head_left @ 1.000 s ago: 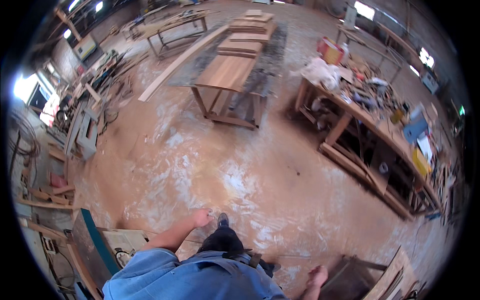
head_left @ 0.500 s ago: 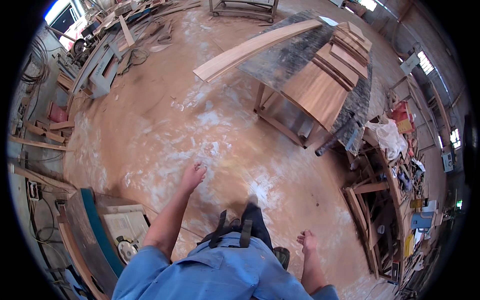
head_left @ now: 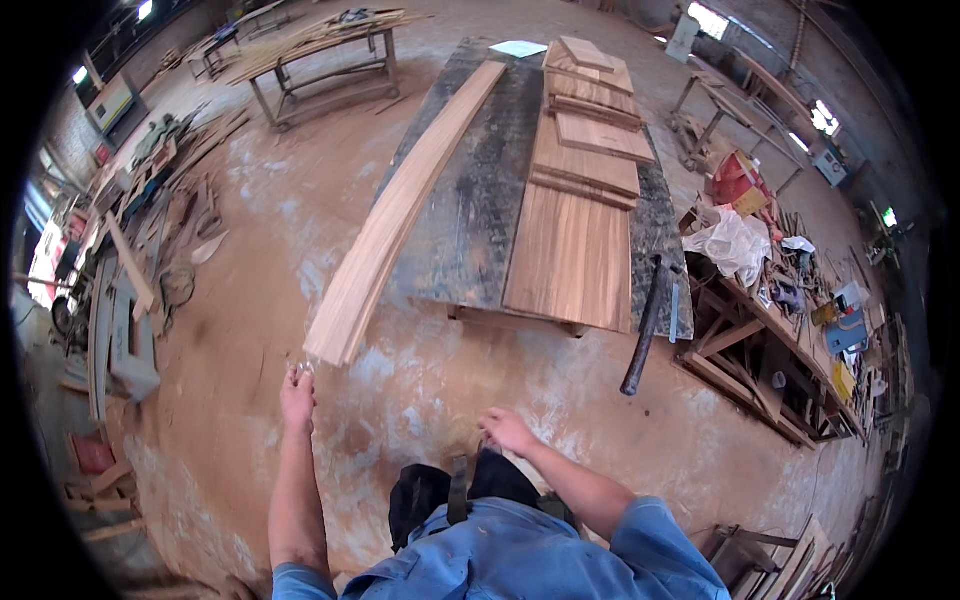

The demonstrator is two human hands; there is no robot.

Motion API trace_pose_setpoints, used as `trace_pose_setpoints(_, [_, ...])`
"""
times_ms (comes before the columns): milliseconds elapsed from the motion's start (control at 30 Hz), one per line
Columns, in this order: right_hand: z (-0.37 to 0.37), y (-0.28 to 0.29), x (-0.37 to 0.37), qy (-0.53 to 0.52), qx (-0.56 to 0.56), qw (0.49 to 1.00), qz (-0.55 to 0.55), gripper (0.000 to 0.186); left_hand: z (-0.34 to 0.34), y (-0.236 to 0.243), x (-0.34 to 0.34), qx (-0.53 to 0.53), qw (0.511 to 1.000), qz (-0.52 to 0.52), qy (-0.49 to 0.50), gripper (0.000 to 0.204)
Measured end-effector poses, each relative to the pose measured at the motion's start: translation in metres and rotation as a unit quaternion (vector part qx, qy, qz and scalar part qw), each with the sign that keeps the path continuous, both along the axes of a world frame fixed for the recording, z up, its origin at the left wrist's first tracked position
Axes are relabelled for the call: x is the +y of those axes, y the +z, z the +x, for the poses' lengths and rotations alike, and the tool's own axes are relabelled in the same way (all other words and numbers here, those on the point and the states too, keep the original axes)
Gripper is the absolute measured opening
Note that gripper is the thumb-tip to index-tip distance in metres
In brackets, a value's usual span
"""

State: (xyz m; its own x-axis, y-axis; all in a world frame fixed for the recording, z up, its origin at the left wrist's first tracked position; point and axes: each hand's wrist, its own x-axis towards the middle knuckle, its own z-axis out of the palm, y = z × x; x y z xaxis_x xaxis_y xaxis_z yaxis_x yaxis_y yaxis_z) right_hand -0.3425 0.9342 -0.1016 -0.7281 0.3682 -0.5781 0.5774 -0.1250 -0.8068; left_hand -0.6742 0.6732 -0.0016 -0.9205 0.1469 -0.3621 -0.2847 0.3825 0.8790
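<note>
My left hand (head_left: 298, 398) reaches forward just short of the near end of the long wooden boards (head_left: 405, 210). Its fingers are curled together, with a small pale glint at their tips that I cannot make out. These boards lie lengthwise on a dark-topped table (head_left: 465, 200), jutting past its near edge. In front of my waist, my right hand (head_left: 508, 430) is bent inward, fingers loosely curled and apart, holding nothing visible. Beyond it, a wide wooden panel (head_left: 570, 265) lies on the table, with several shorter boards (head_left: 590, 165) stacked along its far part.
A dark bar-like tool (head_left: 645, 330) overhangs the table's right corner. To the right stands a cluttered workbench (head_left: 735, 340) with a white plastic bag (head_left: 735, 245). Scrap wood and a grey machine (head_left: 130, 345) line the left. Another table (head_left: 325, 70) holds strips at the back.
My view has turned right and come closer to the table. The left hand is now by the boards' near end, and the right hand has swung in before my waist.
</note>
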Motion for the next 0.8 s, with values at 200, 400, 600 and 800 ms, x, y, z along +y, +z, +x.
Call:
trace_pose_setpoints(200, [-0.109, 0.075, -0.068, -0.013, 0.068, 0.995, 0.068, 0.032, -0.092, -0.039, -0.003, -0.039, 0.993, -0.011, -0.108, 0.021])
trace_pose_setpoints(400, [-0.144, 0.056, -0.138, -0.183, 0.002, 0.977, -0.106, 0.03, -0.093, -0.024, 0.004, -0.217, 0.962, 0.121, -0.111, 0.011])
trace_pose_setpoints(600, [-0.2, 0.097, -0.204, -0.341, 0.183, 0.861, -0.329, 0.034, -0.085, 0.021, -0.009, -0.34, 0.892, 0.187, -0.231, 0.006])
trace_pose_setpoints(800, [-0.169, 0.105, -0.274, -0.604, 0.322, 0.663, -0.302, 0.039, 0.005, 0.043, -0.036, -0.452, 0.752, 0.027, -0.479, 0.016])
